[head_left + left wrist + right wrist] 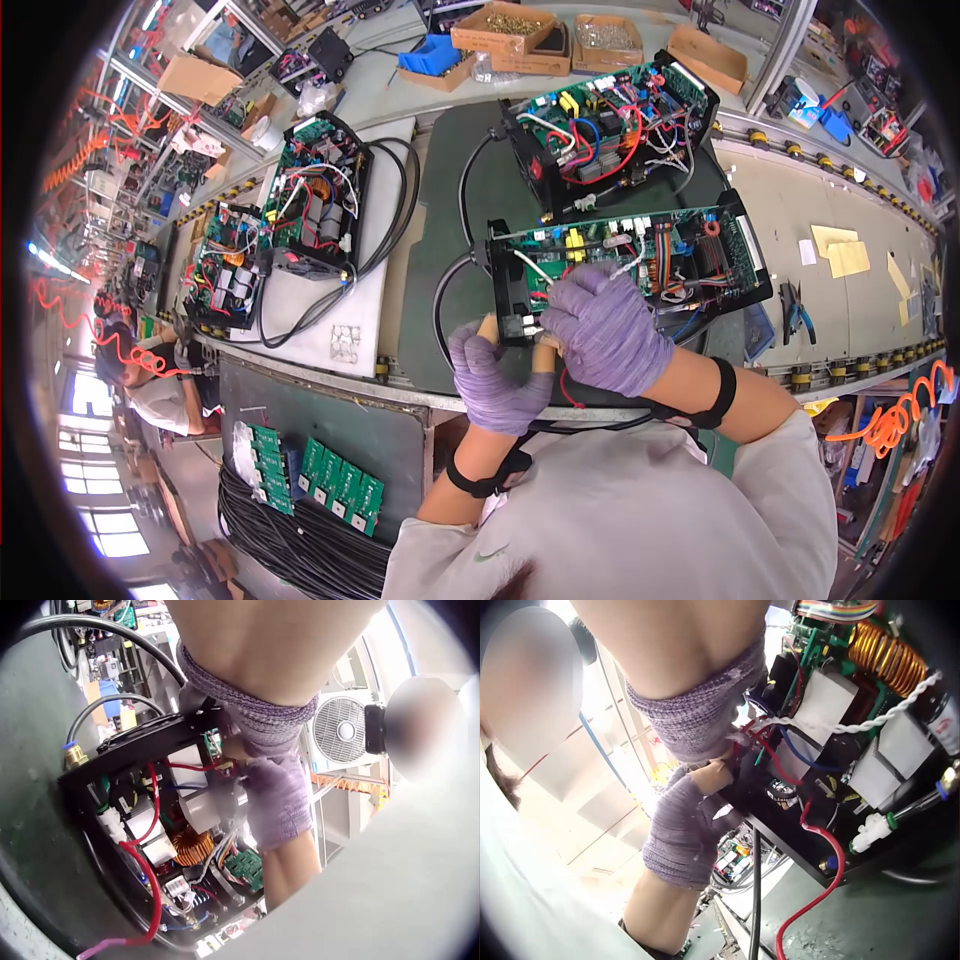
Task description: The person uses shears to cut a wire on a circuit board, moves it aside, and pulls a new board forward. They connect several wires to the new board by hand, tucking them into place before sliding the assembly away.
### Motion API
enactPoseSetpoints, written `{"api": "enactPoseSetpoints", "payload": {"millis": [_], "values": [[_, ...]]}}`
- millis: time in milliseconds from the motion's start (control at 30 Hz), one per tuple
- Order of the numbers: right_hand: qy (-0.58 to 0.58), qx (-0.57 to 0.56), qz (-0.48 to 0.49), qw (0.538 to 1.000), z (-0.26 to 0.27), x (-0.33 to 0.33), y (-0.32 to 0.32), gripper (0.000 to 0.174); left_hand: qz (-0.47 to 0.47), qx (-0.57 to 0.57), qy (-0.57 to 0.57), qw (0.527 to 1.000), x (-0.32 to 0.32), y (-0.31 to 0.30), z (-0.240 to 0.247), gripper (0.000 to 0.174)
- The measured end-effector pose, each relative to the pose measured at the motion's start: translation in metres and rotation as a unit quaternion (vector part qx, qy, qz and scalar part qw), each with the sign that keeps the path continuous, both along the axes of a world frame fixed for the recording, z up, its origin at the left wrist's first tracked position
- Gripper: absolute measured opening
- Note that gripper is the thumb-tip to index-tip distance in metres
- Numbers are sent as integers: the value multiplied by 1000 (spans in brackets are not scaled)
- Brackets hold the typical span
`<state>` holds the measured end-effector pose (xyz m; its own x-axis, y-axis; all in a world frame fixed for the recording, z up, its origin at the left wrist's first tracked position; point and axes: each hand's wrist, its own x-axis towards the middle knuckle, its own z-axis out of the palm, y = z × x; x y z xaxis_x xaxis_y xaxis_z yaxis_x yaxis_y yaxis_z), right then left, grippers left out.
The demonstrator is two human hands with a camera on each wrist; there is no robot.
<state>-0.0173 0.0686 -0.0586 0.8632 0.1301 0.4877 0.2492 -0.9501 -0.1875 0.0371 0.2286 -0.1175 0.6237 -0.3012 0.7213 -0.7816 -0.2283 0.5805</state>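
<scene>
Both hands, in purple knit gloves with bare fingertips, are at the dark end panel (507, 290) of the nearer open electronics chassis (690, 250). My left hand (500, 385) grips the panel's near corner, fingers on the outer side and thumb at the near edge. Bent over the inside of the same corner is my right hand (605, 335), its fingertips beside a small white connector (530, 331). In the right wrist view, red wires (769, 754) and a white twisted wire (840, 727) run close to the right fingertips; I cannot tell what they pinch.
A second open chassis (610, 135) stands just behind, and further open units (315, 200) sit at left with black cables. Pliers (795, 313) lie at right. Small-parts boxes (503, 28) line the back. Green circuit boards (340, 485) and black cables (290, 535) lie at lower left.
</scene>
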Motion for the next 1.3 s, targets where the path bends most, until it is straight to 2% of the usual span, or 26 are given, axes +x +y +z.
{"api": "enactPoseSetpoints", "payload": {"millis": [100, 133, 200, 267, 300, 333, 367, 433, 467, 533, 567, 633, 700, 733, 767, 933, 1033, 1300], "values": [[-15, 14, -29, 999, 4, -11, 1, 20, -14, 60, 65, 996, 2, 11, -2, 60], [-36, 22, -46, 998, 4, -17, 2, 20, -26, 7, 66, 997, 3, 10, -4, 58], [-107, 25, -87, 990, 7, -26, -6, 19, -11, 5, 88, 996, 3, 9, -7, 57], [-103, 121, -166, 973, 4, -24, -18, 22, 13, 15, 136, 991, -1, 9, -5, 60], [-102, 170, -206, 958, 5, -23, -23, 23, 16, 22, 113, 993, -1, 9, -3, 59], [-86, 156, -234, 956, 10, -21, -30, 26, 17, 28, 90, 995, 1, 8, -1, 58], [-105, 151, -222, 958, 13, -17, -32, 24, 17, 34, 66, 997, 3, 8, 1, 56], [-141, 141, -199, 959, 16, -10, -34, 24, -35, -28, 112, 993, 8, 11, 1, 48], [-131, 94, -201, 966, 13, -9, -34, 23, -20, -26, 100, 994, 11, 12, 6, 46], [-164, 71, -169, 969, 16, -4, -29, 20, 0, -51, 82, 995, 23, 16, 6, 44], [-179, 61, -152, 970, 16, -3, -25, 19, -6, -87, 128, 988, 27, 16, 10, 45], [-135, 62, -80, 986, 7, -1, -21, 14, -11, -146, 171, 974, 25, 13, 23, 42], [-77, 64, -9, 995, -6, 2, -17, 14, -4, -33, 103, 994, 19, 15, 38, 41], [-69, 27, -10, 997, -4, 1, -17, 16, -1, 24, 69, 997, 16, 16, 44, 41], [-67, 27, -18, 997, -5, 2, -16, 16, -17, 31, -12, 999, 15, 10, 49, 40], [-59, 30, -39, 997, -3, 4, -18, 18, -59, 77, -33, 995, 13, 1, 64, 35], [-45, 38, -39, 998, -6, 3, -16, 22, 6, 128, -81, 988, 11, -8, 65, 31], [-64, 25, -30, 997, -10, 6, -22, 23, 12, 92, -31, 995, 7, -7, 55, 21]]}}
